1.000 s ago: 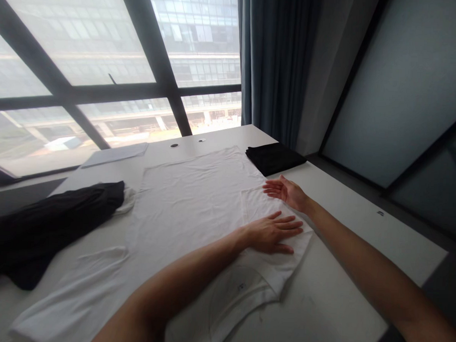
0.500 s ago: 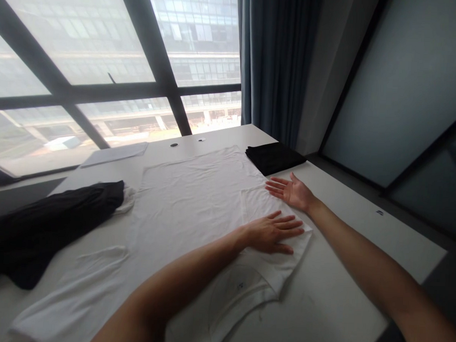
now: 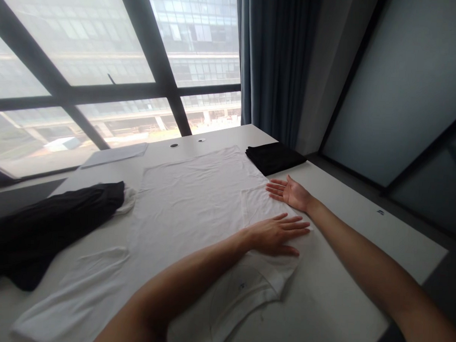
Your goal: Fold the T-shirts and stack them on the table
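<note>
Shifted slightly toward the right edge of the desk (image 3: pixel 390 231) since half a second earlier is the person's left hand (image 3: pixel 276 236); the right hand (image 3: pixel 294 194) has barely changed place. Head view, the only one: a white T-shirt (image 3: pixel 189 199) lies spread on the desk, its long axis running from the collar (image 3: pixel 241 311) by the near edge toward the far edge. The left hand, nearer the collar, lies palm down over one sleeve, fingers spread and gripping nothing. The right hand, farther off, is loose and palm turned inward, fingertips at the shirt's right side; contact is unclear. Folded black cloth (image 3: pixel 275 158) sits toward the far right corner, a dark garment (image 3: pixel 57 220) along the left side. No container is visible.
</note>
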`<state>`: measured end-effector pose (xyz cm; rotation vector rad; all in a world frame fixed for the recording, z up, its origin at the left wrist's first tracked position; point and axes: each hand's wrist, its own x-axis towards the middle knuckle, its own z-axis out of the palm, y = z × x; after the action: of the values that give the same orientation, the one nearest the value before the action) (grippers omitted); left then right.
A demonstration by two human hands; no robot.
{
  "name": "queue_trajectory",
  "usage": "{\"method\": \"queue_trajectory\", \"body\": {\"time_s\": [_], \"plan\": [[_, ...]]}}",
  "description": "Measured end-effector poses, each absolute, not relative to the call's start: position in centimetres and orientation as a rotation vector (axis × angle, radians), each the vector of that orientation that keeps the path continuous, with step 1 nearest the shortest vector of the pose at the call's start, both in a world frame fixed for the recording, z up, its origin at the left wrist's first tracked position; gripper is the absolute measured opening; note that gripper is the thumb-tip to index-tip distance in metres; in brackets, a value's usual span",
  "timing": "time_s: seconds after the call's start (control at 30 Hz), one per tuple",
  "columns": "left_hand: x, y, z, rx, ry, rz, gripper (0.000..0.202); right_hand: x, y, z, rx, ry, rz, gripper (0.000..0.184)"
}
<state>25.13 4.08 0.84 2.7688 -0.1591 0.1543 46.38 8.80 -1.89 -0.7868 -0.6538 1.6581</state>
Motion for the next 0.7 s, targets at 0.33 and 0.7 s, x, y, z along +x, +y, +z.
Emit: {"method": "queue_trajectory", "body": {"time_s": [0.33, 0.7], "plan": [[25.9, 3.0, 0.0, 2.791, -0.233, 0.107, 0.069, 46.2, 8.9, -2.0, -0.812, -0.667, 1.651, 0.053], [25.6, 4.2, 1.0, 2.772, -0.223, 0.252, 0.059, 46.2, 8.7, -1.9, -0.826, -0.688, 1.639, 0.054]]}}
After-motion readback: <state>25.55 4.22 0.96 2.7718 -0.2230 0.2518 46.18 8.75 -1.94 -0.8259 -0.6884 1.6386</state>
